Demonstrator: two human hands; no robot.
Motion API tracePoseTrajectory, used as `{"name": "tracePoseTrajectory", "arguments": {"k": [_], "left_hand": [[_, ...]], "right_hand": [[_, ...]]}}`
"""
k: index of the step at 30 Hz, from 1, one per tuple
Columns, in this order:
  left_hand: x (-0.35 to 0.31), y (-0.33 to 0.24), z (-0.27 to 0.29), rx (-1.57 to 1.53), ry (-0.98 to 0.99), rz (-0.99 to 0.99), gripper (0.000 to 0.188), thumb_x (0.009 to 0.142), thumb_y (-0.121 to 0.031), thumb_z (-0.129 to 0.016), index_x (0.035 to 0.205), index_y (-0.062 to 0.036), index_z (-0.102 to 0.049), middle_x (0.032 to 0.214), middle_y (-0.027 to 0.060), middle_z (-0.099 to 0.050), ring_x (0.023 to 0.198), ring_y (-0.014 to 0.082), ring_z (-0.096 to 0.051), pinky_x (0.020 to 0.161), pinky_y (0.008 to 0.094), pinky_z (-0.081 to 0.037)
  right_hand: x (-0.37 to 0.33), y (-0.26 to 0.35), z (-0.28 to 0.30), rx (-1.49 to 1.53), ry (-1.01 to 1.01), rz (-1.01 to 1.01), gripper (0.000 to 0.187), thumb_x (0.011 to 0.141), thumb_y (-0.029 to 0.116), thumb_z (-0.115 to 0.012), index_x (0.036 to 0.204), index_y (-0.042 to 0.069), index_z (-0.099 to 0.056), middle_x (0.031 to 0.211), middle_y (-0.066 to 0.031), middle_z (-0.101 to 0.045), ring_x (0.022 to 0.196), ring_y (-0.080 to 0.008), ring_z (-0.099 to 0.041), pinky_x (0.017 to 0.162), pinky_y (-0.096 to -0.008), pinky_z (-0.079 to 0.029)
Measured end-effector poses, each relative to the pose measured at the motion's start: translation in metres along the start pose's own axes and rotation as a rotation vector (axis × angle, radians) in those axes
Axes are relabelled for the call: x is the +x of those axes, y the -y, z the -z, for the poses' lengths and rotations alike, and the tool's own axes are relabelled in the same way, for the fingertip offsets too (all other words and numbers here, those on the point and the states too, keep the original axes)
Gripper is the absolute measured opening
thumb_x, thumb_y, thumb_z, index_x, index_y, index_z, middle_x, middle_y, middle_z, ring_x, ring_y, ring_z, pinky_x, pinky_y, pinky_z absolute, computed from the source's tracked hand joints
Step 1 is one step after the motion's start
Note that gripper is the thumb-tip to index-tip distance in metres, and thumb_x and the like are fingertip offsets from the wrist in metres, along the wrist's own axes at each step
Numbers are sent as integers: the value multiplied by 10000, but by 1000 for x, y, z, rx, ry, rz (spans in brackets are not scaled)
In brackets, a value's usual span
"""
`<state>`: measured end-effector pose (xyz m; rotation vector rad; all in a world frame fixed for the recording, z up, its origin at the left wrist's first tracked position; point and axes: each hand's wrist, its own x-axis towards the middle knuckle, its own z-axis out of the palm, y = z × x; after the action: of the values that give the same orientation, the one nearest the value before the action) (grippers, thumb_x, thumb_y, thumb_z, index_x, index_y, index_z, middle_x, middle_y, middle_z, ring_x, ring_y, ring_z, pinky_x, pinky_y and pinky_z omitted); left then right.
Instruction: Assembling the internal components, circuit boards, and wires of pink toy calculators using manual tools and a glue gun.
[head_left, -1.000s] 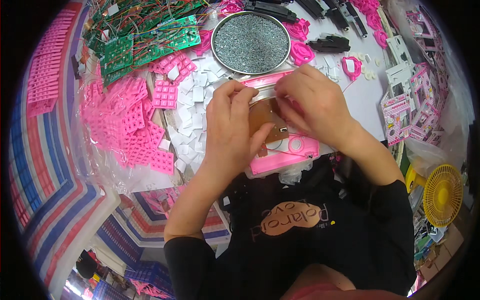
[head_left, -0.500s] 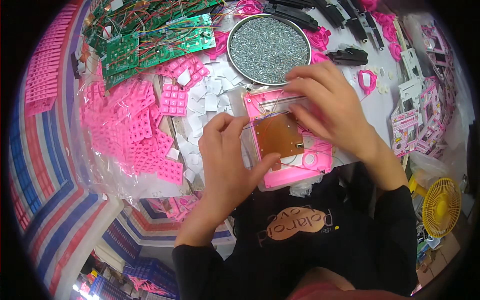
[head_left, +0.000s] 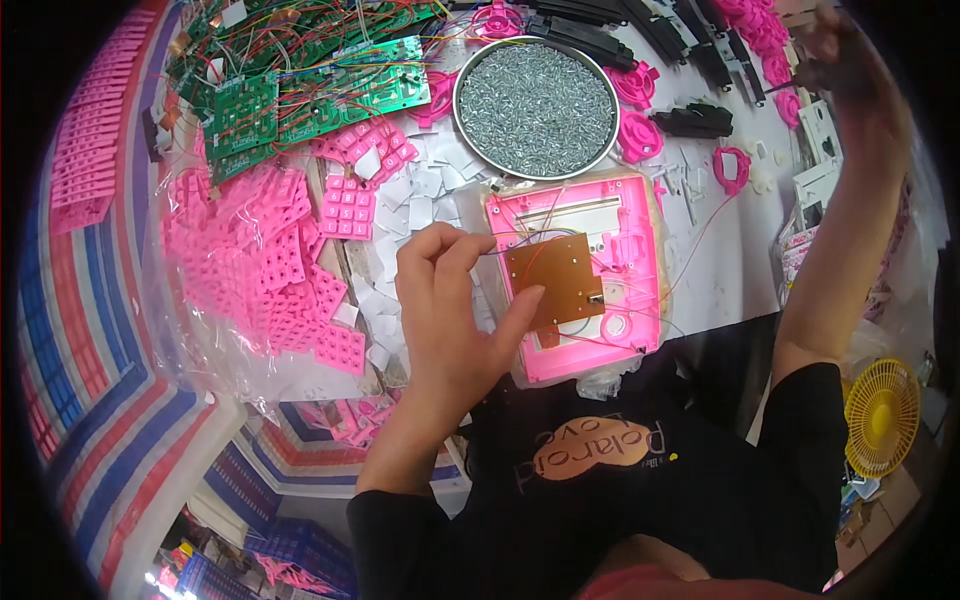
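A pink plastic casing (head_left: 640, 215) lies open side up on a plastic bag in front of me, with wires inside it. Over its left half sits a brown circuit board (head_left: 560, 275), slightly askew. My left hand (head_left: 450, 300) steadies the board, its thumb on the left part and its fingertips by the upper left corner. Far to the right, my right hand (head_left: 865, 75) is raised at the table's edge, blurred. A dark tool with a thin shaft (head_left: 825, 80) shows at its fingers; its exact kind is unclear.
Behind the casing stands a round tray of screws (head_left: 540, 110). Pink keypads (head_left: 270, 250), white paper pieces (head_left: 395, 240) and wired green circuit boards (head_left: 330, 95) lie left. Black plastic parts (head_left: 695, 118) and pink rings (head_left: 733, 170) lie right. A yellow fan (head_left: 882, 418) stands lower right.
My right hand has left the casing and moved up and right to the dark tool. The casing's right side is now uncovered. My left hand has barely moved, its thumb slightly higher.
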<state>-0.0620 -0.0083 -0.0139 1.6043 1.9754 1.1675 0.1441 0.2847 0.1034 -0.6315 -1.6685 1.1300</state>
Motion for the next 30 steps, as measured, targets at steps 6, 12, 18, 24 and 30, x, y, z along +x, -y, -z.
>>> {"name": "tracePoseTrajectory", "arguments": {"k": [6,12,18,24,30], "left_hand": [[17,-11,8,-71,-64,-66,598,734,-120,-867,1244,-23,-569,1185,171,-532,1053,319,-545,894,409,-465],[130,-78,32,-174,-373,-382,701,859,-149,-793,1456,8,-461,1327,131,-567,1212,236,-567,1054,386,-431],[173,-121,17,-379,-343,-435,768,822,-288,-857,1403,49,-486,1217,195,-608,1071,307,-624,919,402,-509],[160,-128,10,-174,-413,-507,598,783,-235,-793,1291,-28,-554,1078,113,-624,1021,312,-604,955,483,-431],[101,-95,53,-24,-460,-522,554,814,-86,-765,1317,15,-559,1161,130,-626,1111,250,-589,984,386,-445]], "right_hand": [[7,-26,-1,-67,322,-370,473,953,167,-659,1373,-28,-561,1095,-154,-729,895,-223,-731,816,-321,-574],[-17,5,-95,205,409,-306,505,894,82,-755,1362,-2,-585,1039,-138,-752,944,-162,-726,761,-300,-568],[-40,-5,-120,-70,100,9,265,865,61,-749,1109,1,-666,953,-73,-739,888,-145,-678,785,-327,-546],[-57,0,-110,159,276,152,465,896,44,-706,1337,11,-560,1249,-100,-665,1138,-192,-625,965,-352,-507],[-78,33,-115,391,444,-240,388,912,59,-724,1275,12,-595,1028,-72,-686,922,-128,-655,806,-299,-545]]}}
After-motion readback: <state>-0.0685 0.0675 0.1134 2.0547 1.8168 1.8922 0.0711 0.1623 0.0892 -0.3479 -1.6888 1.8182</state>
